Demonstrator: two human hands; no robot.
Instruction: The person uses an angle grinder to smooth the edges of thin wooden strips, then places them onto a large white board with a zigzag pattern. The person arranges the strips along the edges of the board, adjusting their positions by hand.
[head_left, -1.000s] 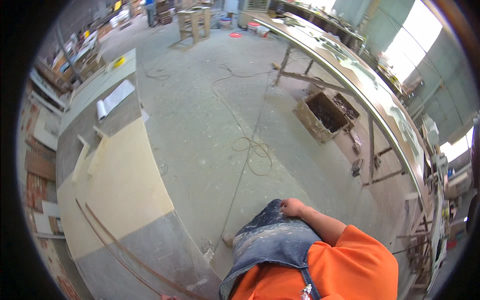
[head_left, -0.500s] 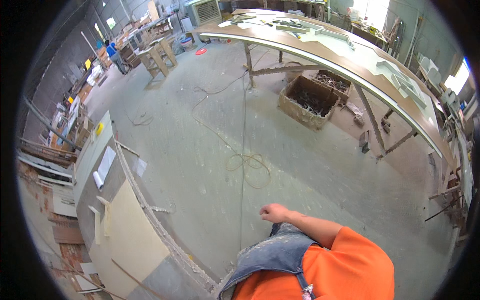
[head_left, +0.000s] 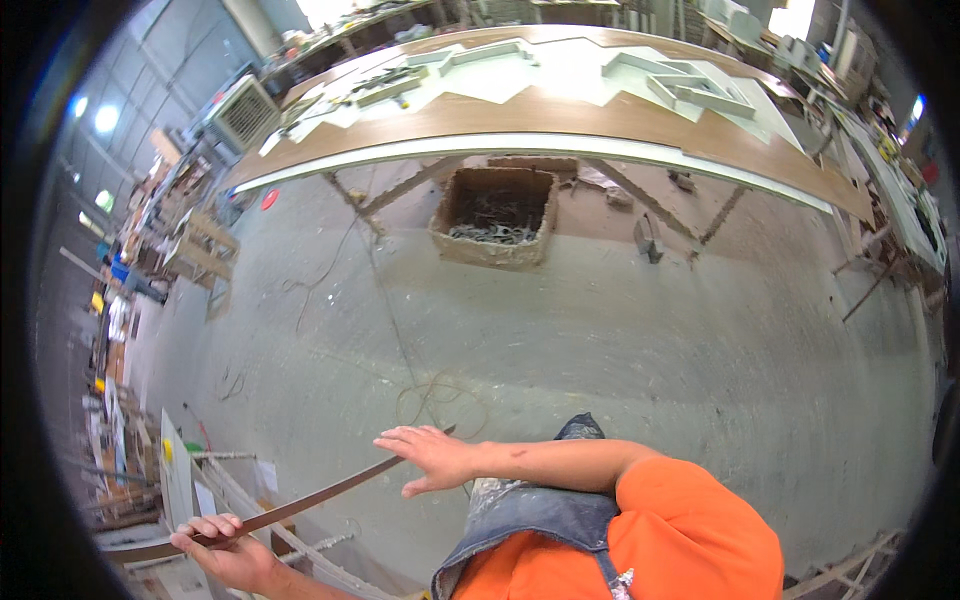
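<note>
A long, thin brown strip (head_left: 320,494) runs across the lower left, rising toward the middle. My left hand (head_left: 232,556) is closed around it near its left part, fingers on top. Close to its far end, my right hand (head_left: 435,458) lies over the strip with fingers stretched and thumb apart. Whether the right palm presses on the strip cannot be made out. The strip's left end goes off toward the dark rim of the picture.
Ahead stands a long table (head_left: 470,118) with brown and white panels, white frame pieces (head_left: 700,88) and hand tools on it. Beneath it sits a box of scraps (head_left: 495,250). A cable (head_left: 400,345) lies on the floor. Another person (head_left: 135,280) is far left.
My view has swung right toward the long table. My left hand has come into view gripping the brown strip. The right hand has moved left, its fingers now spread over the strip.
</note>
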